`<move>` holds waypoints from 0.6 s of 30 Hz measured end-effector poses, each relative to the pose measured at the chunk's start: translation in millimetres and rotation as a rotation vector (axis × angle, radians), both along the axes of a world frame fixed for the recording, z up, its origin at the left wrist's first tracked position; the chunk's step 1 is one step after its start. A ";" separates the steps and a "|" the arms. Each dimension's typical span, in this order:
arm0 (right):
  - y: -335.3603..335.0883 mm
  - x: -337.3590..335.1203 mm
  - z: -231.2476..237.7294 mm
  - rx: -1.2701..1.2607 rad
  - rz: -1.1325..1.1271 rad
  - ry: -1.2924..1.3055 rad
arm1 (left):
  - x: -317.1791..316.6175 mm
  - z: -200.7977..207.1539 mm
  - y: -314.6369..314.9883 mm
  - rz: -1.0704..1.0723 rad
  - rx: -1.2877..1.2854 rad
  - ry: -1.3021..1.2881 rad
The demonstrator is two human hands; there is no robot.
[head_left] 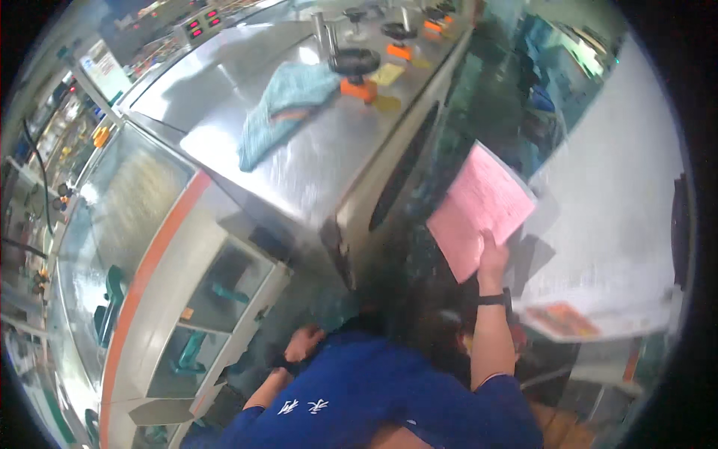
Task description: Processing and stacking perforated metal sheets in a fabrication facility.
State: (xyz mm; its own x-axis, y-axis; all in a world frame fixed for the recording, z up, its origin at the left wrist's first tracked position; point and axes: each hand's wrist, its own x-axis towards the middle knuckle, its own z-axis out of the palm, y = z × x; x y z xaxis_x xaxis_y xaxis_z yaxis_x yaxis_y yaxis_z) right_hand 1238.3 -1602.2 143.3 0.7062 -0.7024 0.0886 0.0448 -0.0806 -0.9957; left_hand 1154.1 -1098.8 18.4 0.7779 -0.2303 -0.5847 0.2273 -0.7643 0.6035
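Observation:
My right hand (491,260) is closed on a pink sheet of paper (482,206), thumb on top, held out to the right of the machine. A pale edge shows behind the sheet, perhaps a second layer; its writing is too blurred to make out. A dark band (491,299) circles my right wrist. Low beside my body, my left hand (303,343) is near the glazed cabinet front. Its fingers are blurred and partly turned away, so whether it holds anything does not show.
A metal machine table (314,179) stands ahead, with a blue-green cloth (288,105), black knobs (354,63) and orange blocks (359,90) on it. At left is a white machine with an orange stripe (153,277) and clear panels. A white panel (606,194) borders the right.

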 end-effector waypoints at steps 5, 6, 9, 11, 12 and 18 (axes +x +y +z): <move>-110.4 132.8 -58.9 0.022 -0.073 0.178 | 35.0 -71.8 -27.9 -0.019 0.109 0.081; -154.1 155.8 -88.3 0.024 -0.075 0.247 | 44.5 -69.1 -37.4 -0.005 0.112 0.081; -238.7 234.9 -140.1 -0.433 0.006 0.336 | 64.2 -79.7 -81.9 0.070 0.029 0.237; -281.0 250.2 -162.2 -0.941 0.183 0.545 | 75.1 -80.7 -118.6 0.133 0.044 0.276; -287.1 275.1 -168.2 -1.065 0.147 0.667 | 83.9 -77.4 -134.8 0.167 0.055 0.283; -373.9 397.3 -222.5 0.327 -0.047 0.366 | 161.0 -54.2 -228.2 0.347 0.067 0.288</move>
